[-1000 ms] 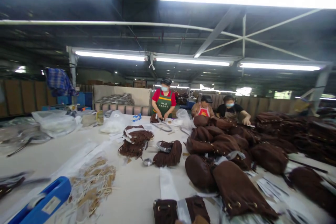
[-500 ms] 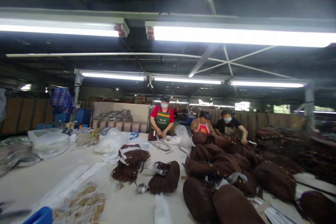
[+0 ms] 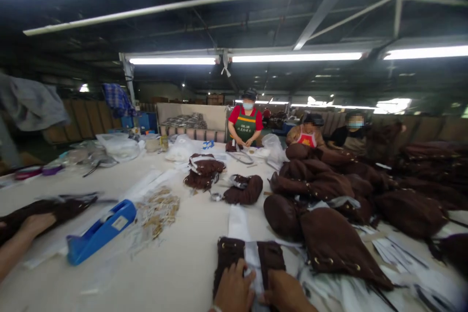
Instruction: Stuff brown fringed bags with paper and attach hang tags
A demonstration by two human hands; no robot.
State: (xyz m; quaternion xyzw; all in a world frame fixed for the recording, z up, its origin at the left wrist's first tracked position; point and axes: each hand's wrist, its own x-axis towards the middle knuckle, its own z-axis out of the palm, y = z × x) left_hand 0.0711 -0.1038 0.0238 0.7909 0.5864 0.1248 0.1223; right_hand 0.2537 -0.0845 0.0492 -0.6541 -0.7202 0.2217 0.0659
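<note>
At the bottom centre lies a dark brown drawstring bag (image 3: pixel 270 253) with small brass eyelets along its far edge. A pale grey strip (image 3: pixel 252 256) runs down its middle. My left hand (image 3: pixel 236 285) rests on the left half, its bent fingers gripping the bag beside the strip. On the other side, my right hand (image 3: pixel 287 291) is closed at the right half, thumb and fingers near the strip's edge. Part of the bag is hidden beneath both hands. Just beyond it, a white paper strip (image 3: pixel 237 222) lies on the table.
A blue tape dispenser (image 3: pixel 102 234) and a bag of tan tags (image 3: pixel 159 209) lie left. At far left another person's hand (image 3: pixel 38 224) touches a dark brown piece. Brown bags (image 3: pixel 336 239) pile up on the right. A co-worker in a green apron (image 3: pixel 244 126) stands across the table (image 3: pixel 146 273).
The view has tilted down and turned left. My hands and the bag under them have come into view, as has another person's hand at left. A co-worker at right now lifts a brown piece.
</note>
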